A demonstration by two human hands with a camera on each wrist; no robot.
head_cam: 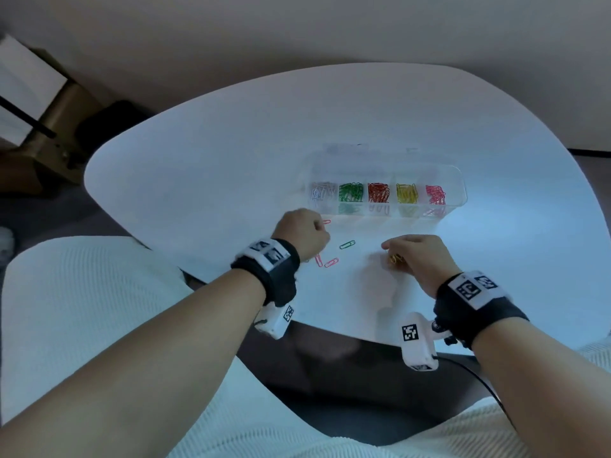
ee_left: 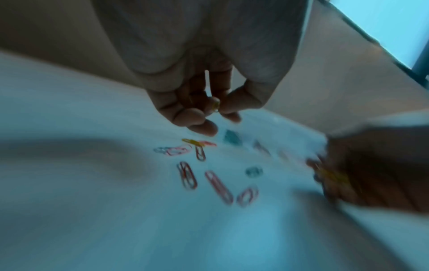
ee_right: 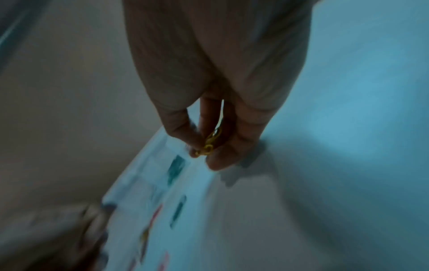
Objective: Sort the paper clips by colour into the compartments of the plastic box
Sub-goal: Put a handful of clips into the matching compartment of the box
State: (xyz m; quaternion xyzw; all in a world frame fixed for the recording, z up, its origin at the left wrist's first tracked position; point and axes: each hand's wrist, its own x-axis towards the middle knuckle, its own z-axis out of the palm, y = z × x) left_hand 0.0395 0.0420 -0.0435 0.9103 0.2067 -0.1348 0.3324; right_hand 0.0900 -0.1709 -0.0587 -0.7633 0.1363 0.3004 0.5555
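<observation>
The clear plastic box point(head_cam: 458, 180) lies on the white table, its compartments holding white, green, red, yellow and pink clips. My left hand point(head_cam: 319, 228) hovers just in front of the box's left end. In the left wrist view this left hand point(ee_left: 217, 117) pinches a small yellowish paper clip point(ee_left: 216, 106) between thumb and fingers. My right hand point(head_cam: 391, 256) is to the right, fingers curled round several yellow clips point(head_cam: 395, 258), which show as a yellow bunch point(ee_right: 210, 144) in the right wrist view. Loose on the table lie a green clip point(head_cam: 347, 244), pink clips point(head_cam: 331, 262) and a red clip point(head_cam: 326, 222).
More loose clips point(ee_left: 187, 175) in red, pink, yellow and blue lie under my left hand. The table's near edge point(head_cam: 330, 328) is close behind both wrists, with my lap below it. A dark bag and a cardboard box point(head_cam: 49, 127) stand on the floor, far left.
</observation>
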